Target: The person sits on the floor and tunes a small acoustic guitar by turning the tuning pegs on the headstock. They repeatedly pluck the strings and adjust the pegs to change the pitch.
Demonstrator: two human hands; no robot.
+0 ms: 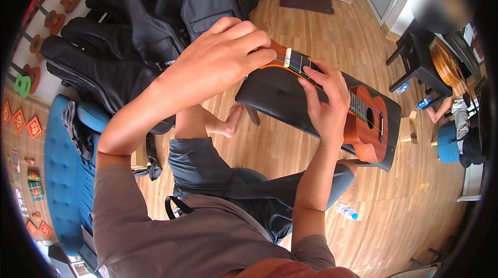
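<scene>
A small brown ukulele (358, 135) is being held over the right end of the black padded counter (272, 91), body at that end, neck slanting up across the pad toward the counter's far left. Whether any weight is taken by the padding can't really be told from up here.

The headstock is mostly covered by the left hand (228, 50), above the counter's far left edge. Its fingers are curled in there, but the tips are hidden, so what's clamped (if anything) can't be told. The right hand (329, 94) is held above the middle of the counter, right by the upper frets. Its thumb and index finger are kept a bit apart, with the near edge of the neck and the strings showing between the tips.

As for the clutter: a bunch of black gig bags (148, 24) is piled to the left of the counter, with a tufted blue sofa (65, 174) parked further left. An opened cardboard box (409, 127) is left just off the counter's right end, and a water bottle (347, 210) is dumped on the wooden floor (394, 210) on its near side.
</scene>
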